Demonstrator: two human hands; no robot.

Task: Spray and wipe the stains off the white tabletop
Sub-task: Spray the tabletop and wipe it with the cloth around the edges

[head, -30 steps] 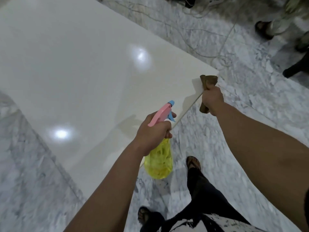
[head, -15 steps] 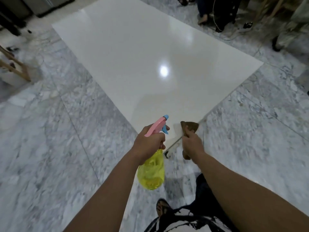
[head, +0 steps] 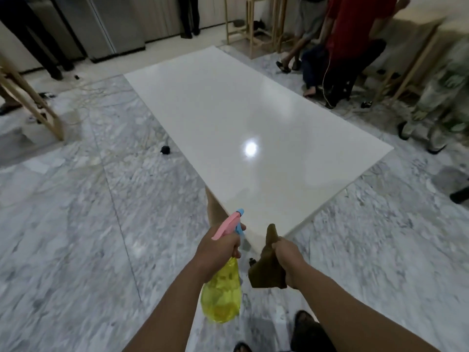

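The long glossy white tabletop (head: 253,115) stretches away from me, its near corner just in front of my hands. My left hand (head: 219,250) grips a yellow spray bottle (head: 222,295) with a pink and blue trigger head, nozzle pointing toward the near corner. My right hand (head: 289,257) clutches a brown cloth (head: 266,268) that hangs down beside the bottle. Both hands hover over the floor, just short of the table's edge. No stains are visible on the surface, only a bright lamp reflection.
Grey marble floor (head: 88,224) surrounds the table. Several people (head: 347,47) stand at the far right near wooden frames (head: 253,24). Another wooden frame (head: 30,102) stands at left, with cables and a small black object (head: 165,150) on the floor. Metal cabinets (head: 106,24) line the back.
My view has lifted and backed off, so the whole table now shows. My right hand with the cloth came in from the table's edge to sit beside the bottle.
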